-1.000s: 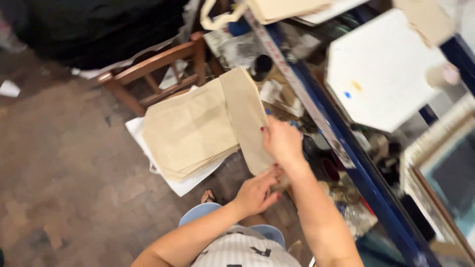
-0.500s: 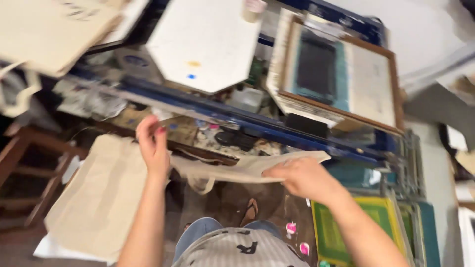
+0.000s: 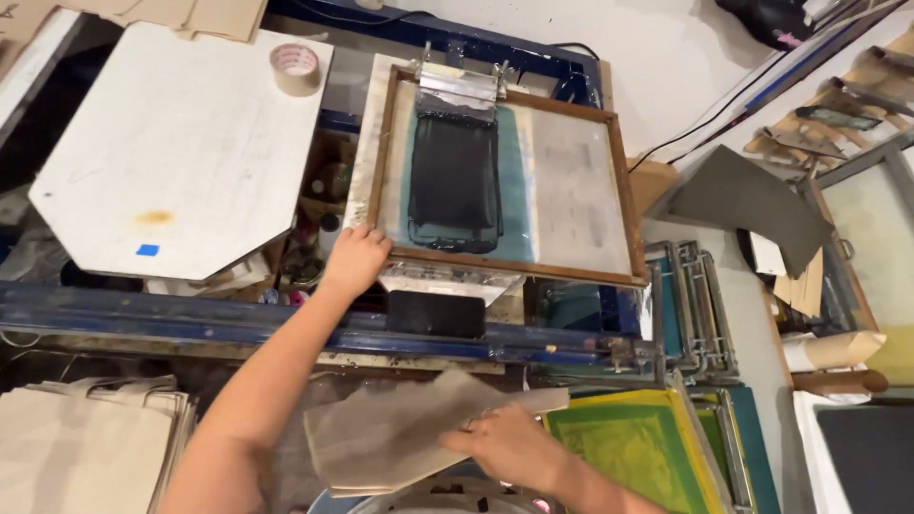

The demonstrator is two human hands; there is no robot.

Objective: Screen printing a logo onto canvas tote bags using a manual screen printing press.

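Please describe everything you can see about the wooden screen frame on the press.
The wooden screen frame is a brown rectangle lying nearly flat, stretched with pale mesh. On the mesh sits a teal panel covered by a dark, glossy patch of ink; the right part looks grey and bare. A metal clamp grips its far edge. The left hand touches its near left corner, fingers on the wood. It lies beside a white board.

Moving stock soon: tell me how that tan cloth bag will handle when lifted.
The cloth bag is probably floppy: it bends under the right hand. Likely light, since one hand carries it. The left hand rests on the wooden frame.
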